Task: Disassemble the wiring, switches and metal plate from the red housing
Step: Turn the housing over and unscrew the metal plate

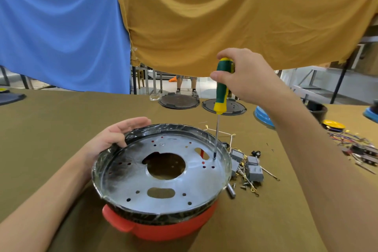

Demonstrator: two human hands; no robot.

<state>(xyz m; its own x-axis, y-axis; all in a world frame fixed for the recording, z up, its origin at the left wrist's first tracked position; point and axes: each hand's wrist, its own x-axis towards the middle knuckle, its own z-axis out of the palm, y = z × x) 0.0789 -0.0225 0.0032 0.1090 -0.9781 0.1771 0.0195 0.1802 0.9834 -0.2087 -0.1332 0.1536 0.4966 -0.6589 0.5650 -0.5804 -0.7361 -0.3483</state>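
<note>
The red housing point(159, 229) sits near the middle of the table point(51, 129), metal plate point(163, 180) face up in it. Left hand point(110, 141) grips the far-left rim, thumb hooked inside. Right hand point(243, 75) is wrapped around a green-yellow screwdriver point(222, 88), tip down on the plate's right edge. Grey switches point(252, 167) and loose screws point(244, 185) are piled just right of the housing.
</note>
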